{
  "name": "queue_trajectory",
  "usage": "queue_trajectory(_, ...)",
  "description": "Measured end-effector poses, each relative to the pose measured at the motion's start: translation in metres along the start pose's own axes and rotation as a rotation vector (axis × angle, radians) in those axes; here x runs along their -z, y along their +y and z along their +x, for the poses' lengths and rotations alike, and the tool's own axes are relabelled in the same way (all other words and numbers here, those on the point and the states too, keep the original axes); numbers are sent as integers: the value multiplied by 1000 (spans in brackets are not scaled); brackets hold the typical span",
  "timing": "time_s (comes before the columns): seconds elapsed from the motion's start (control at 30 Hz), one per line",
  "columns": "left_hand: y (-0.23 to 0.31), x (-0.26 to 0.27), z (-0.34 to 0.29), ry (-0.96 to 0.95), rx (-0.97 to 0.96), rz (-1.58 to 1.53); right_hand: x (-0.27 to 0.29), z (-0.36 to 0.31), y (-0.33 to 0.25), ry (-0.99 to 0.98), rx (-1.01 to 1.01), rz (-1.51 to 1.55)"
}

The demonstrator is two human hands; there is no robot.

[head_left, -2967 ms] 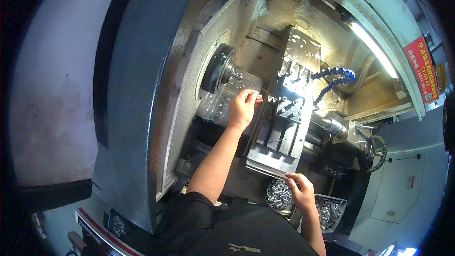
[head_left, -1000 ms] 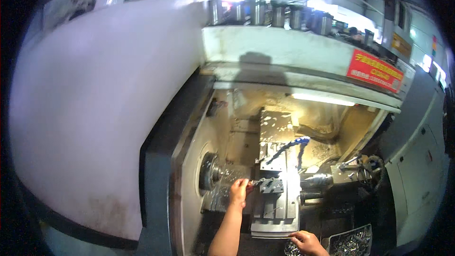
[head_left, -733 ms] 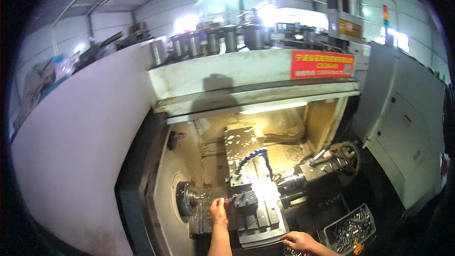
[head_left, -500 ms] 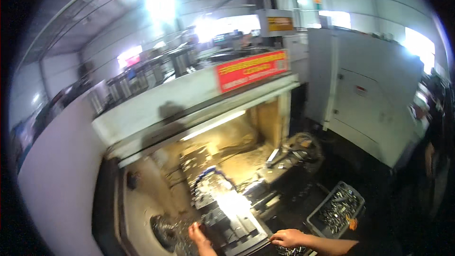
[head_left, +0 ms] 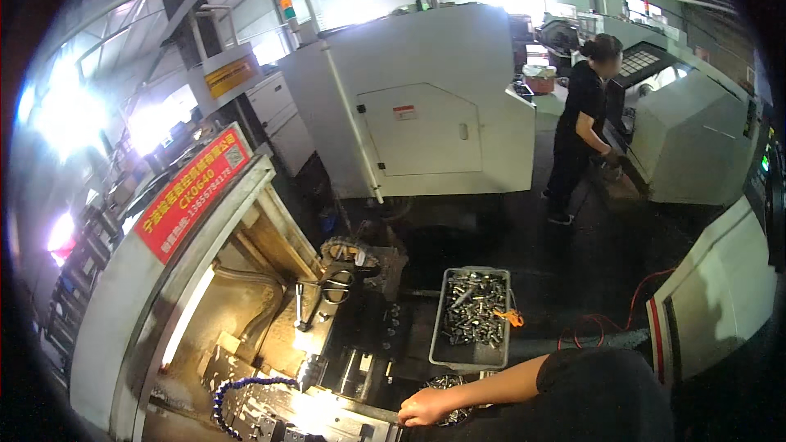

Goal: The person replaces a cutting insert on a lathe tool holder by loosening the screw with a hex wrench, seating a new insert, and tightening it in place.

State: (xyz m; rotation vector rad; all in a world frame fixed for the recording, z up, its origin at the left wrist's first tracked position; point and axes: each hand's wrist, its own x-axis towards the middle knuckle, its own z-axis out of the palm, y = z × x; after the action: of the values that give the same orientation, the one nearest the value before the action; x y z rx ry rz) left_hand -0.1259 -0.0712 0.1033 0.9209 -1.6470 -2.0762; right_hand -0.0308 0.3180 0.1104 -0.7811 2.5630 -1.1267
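My right hand (head_left: pixel 426 407) reaches in from the lower right, beside the lit bed of a machine tool (head_left: pixel 354 421). Its fingers are curled together; whatever may be between them is too small to make out. Small metal parts (head_left: pixel 446 381) lie in a heap right behind and under this hand, their container mostly covered by my hand and forearm. Beyond it, a grey plastic bin (head_left: pixel 458 354) holds many shiny metal pieces, with an orange thing (head_left: pixel 512 317) at its right rim. A blue segmented coolant hose (head_left: pixel 246 382) arches over the bed. My left hand is outside the picture.
A wrench-like handle (head_left: pixel 300 307) stands on the machine ledge. Behind the bin is a large grey machine cabinet (head_left: pixel 426 127). At the far right a person in dark clothes (head_left: pixel 580 110) stands at another machine (head_left: pixel 696 135). A red cable (head_left: pixel 602 323) runs along the floor.
My view has swung to the right, so the machine now lies at the lower left. My left hand has left the picture. The right hand stays near the small parts, fingers curled.
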Motion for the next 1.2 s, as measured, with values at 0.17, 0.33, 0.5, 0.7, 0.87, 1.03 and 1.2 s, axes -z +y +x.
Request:
queue_trajectory(0.17,2,0,-6,-40,-24,14,12,7,-21,-49,-5,-68)
queue_trajectory(0.33,-10,33,1,-38,-84,-61,10,68,-75,75,340,-31)
queue_trajectory(0.5,-13,5,24,-457,289,-688,3,151,-140,152,526,-414)
queue_trajectory(0.7,-28,31,58,-311,236,-846,-13,256,-223,245,796,-377)
queue_trajectory(0.87,-34,30,56,-152,325,-863,-66,313,-233,81,616,-894)
queue_trajectory(1.03,-60,35,41,-104,206,-863,-107,326,-206,20,646,-928)
queue_trajectory(1.2,-82,25,55,-133,-27,-830,-108,332,-200,70,641,-769)
